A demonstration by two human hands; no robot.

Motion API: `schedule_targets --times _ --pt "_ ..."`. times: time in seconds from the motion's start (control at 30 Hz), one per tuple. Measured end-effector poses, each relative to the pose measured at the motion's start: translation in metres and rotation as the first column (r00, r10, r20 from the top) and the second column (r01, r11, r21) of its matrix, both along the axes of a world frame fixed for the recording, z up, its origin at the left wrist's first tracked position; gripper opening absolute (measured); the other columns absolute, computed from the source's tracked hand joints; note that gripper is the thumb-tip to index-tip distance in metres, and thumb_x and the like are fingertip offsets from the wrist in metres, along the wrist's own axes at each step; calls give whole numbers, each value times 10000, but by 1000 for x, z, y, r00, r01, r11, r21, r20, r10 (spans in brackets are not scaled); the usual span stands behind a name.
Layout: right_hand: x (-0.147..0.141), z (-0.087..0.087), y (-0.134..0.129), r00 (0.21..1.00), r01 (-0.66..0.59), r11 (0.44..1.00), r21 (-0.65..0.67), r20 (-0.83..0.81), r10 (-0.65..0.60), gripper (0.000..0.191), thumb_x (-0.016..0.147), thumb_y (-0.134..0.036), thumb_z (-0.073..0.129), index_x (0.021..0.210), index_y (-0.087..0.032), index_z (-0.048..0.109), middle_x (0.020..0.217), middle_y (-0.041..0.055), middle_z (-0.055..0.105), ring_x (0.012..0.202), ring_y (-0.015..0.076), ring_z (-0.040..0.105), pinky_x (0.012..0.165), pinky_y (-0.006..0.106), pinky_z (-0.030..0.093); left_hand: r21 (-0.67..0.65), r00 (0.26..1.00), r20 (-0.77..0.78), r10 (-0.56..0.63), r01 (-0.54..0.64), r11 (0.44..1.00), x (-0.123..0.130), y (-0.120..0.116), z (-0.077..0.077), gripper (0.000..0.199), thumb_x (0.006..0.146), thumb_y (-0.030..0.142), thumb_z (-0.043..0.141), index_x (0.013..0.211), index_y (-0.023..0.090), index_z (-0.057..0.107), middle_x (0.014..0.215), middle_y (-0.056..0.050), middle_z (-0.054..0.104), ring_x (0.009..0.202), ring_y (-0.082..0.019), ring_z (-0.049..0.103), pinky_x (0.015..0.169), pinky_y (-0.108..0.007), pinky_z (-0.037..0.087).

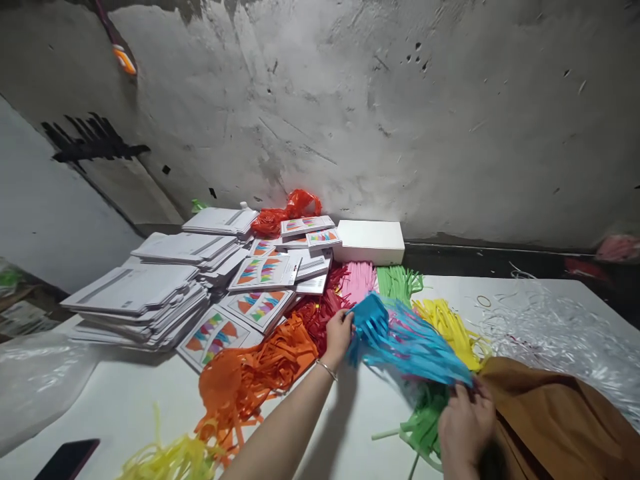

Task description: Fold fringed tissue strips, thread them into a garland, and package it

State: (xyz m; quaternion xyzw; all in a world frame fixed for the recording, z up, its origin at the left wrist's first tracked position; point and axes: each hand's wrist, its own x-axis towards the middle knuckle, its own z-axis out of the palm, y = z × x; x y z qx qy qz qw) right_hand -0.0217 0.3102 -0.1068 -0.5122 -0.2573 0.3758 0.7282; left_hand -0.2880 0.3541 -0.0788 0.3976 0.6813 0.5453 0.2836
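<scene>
A blue fringed tassel (425, 340) stretches between my two hands above the white table. My left hand (340, 337) is closed on its flat, uncut end at the upper left. My right hand (467, 417) pinches the loose strips at the lower right. Under and beside the blue strips lie a green tassel (425, 417), a yellow tassel (447, 327), a light green tassel (397, 283) and a pink tassel (358, 281). Orange tassels (280, 357) and dark red ones (325, 313) are heaped left of my left hand.
Stacks of flat white packaging (135, 287) and printed cards (265, 270) cover the left. A white box (370, 240) and red plastic bag (285, 213) sit near the wall. Clear plastic (565, 333) and brown cloth (560, 413) lie right. A phone (67, 460) is at front left.
</scene>
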Motion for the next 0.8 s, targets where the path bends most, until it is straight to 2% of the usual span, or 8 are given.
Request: schedule_targets --times 0.17,0.23,0.33,0.4,0.47,0.53,0.63,0.8 --pt "72 34 -27 997 82 996 42 9 -82 321 684 -289 761 936 -220 576 948 6 633 838 159 608 834 308 484 60 991 -30 -130 131 990 3 8 15 192 831 318 568 885 186 696 781 -54 691 697 -203 623 673 -295 486" --pt "83 46 -43 998 58 998 35 33 -59 380 662 -282 777 988 -235 588 963 4 639 863 156 610 838 288 479 48 967 -67 -246 249 967 20 -5 20 141 730 281 695 842 200 721 852 -69 709 786 -231 633 770 -329 489" --pt "83 62 -63 974 -123 992 3 193 120 500 686 -327 751 1145 -254 569 1001 34 663 908 198 637 825 323 505 16 910 -103 -401 404 915 56 -46 39 388 664 290 774 1040 210 719 1100 -109 680 820 -240 636 811 -362 496" --pt "76 72 -75 851 -291 955 -49 442 282 489 693 -349 726 1153 -244 600 946 54 691 853 234 664 773 354 533 25 835 -150 -530 539 842 81 -82 63 554 716 350 758 1242 234 629 1275 -131 599 915 -256 631 868 -377 487" --pt "68 80 -88 635 -425 900 -97 677 373 403 738 -343 678 1129 -252 640 922 61 708 810 243 677 741 360 548 41 625 -328 -709 759 650 103 -119 90 758 718 361 779 1404 244 479 1407 -154 496 1186 -333 516 1029 -427 379" --pt "58 89 -105 454 -519 851 -85 815 359 329 814 -304 615 1140 -270 638 971 62 708 827 232 681 744 351 557 7 496 -478 -725 828 561 119 -150 111 698 738 256 750 1387 258 494 1317 -154 569 1183 -344 504 1070 -464 302" --pt "41 99 -133 400 -552 832 54 893 208 300 885 -223 526 1179 -246 578 1035 81 679 925 231 663 801 368 553 -80 498 -573 -651 757 649 128 -186 124 445 714 67 616 1110 265 662 971 -91 682 951 -286 573 989 -468 338" --pt "24 99 -178 237 -585 811 9 958 161 430 837 -139 499 1261 -211 507 1148 102 636 1060 286 592 900 488 500 -79 740 -449 -501 526 847 118 -240 115 305 658 49 527 895 202 643 892 -67 651 875 -238 559 811 -361 421"
